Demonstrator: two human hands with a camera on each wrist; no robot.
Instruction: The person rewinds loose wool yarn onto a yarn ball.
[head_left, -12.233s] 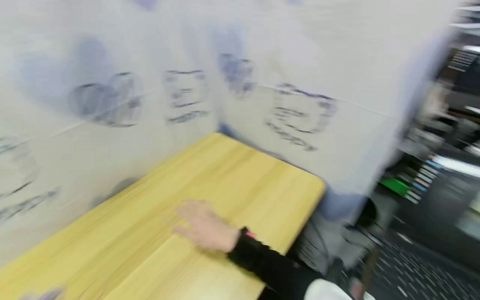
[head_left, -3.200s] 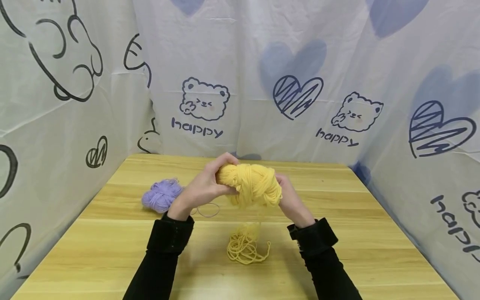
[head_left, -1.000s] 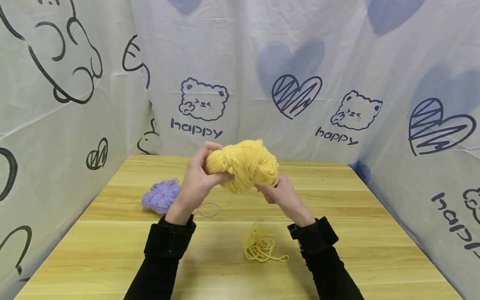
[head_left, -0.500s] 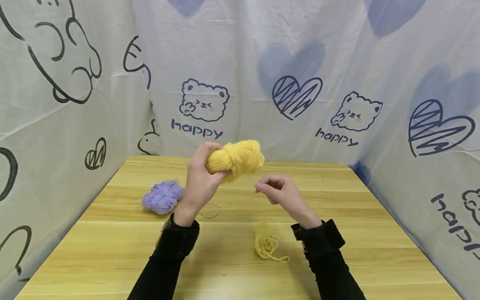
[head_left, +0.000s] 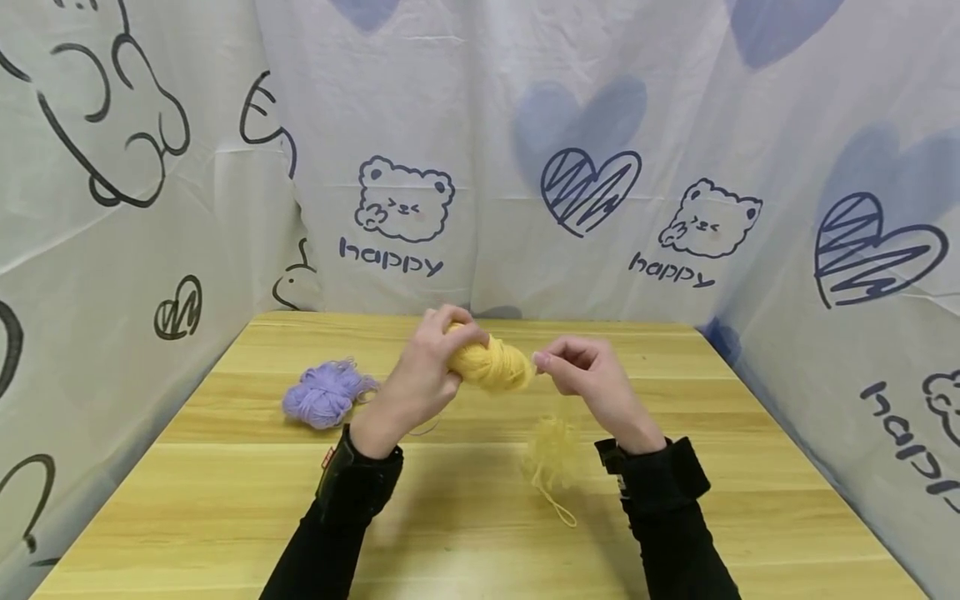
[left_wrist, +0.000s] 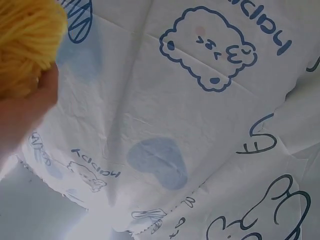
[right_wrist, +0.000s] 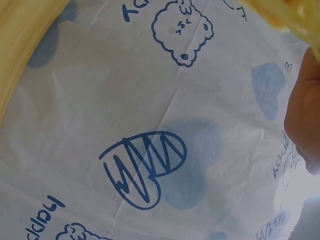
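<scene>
- The left hand (head_left: 420,379) grips the yellow yarn ball (head_left: 491,364) with fingers and thumb curled round its left end; the ball sits lower than half a second ago, down close above the table (head_left: 225,500) rather than raised in front of the cloth wall.
- In the left wrist view the yellow yarn ball (left_wrist: 25,42) fills the upper left corner, pressed against the hand (left_wrist: 22,117).
- The right hand (head_left: 592,379) has come in towards the ball and is now just beside its right end, fingers curled and fingertips (head_left: 542,361) pinched together. It seems to hold a thin strand there, but the strand itself is too fine to make out.
- Below the right hand, a loose tangle of yellow yarn (head_left: 553,454) hangs blurred in the air, its tail trailing down to the tabletop; half a second ago it lay flatter and nearer the wrist.
- To the left of the left hand, a purple yarn ball (head_left: 324,393) lies on the table, where it lay before, with a thin purple loop (head_left: 426,430) showing beside the left wrist.
- The printed cloth (head_left: 487,167) with bears and hearts stands round the table on three sides, unchanged.
- The right wrist view shows only an edge of the hand (right_wrist: 302,120), a bit of yellow yarn (right_wrist: 280,15) and the cloth.
</scene>
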